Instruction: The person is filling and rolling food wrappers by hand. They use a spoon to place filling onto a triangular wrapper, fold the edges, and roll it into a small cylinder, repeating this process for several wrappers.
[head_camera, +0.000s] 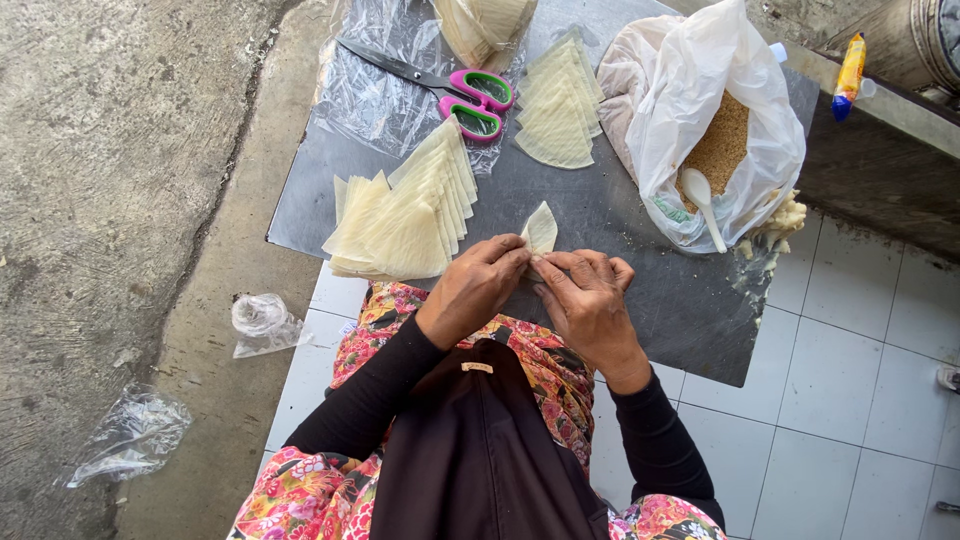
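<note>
On the floor, across the person's lap, lies a dark grey board (640, 290) that carries everything; pale tiles (850, 370) run to the right of it and rough concrete (110, 180) to the left. The largest thing on the board is a white plastic bag (690, 110) at the far right, open on brown crumbly filling (722, 145), with a white spoon (702, 205) resting in its mouth. Next comes a fanned stack of pale pastry wrappers (405, 215) at the near left, then a smaller fan of wrappers (558, 105) at the far middle, then a crumpled clear plastic sheet (375, 85). Pink-handled scissors (455, 90) lie on that sheet, blades pointing left.

The single wrapper (541, 228) being worked sits at the board's near edge, directly ahead of both hands, between the stack and the bag. Its long axis runs away from the person, its pointed tip upward in the view. The left hand (478, 285) and right hand (588, 300) are together, fingertips meeting and pinched on the wrapper's lower end; neither is clearly nearer. Both wrists angle inward, knuckles up, forearms in black sleeves.
</note>
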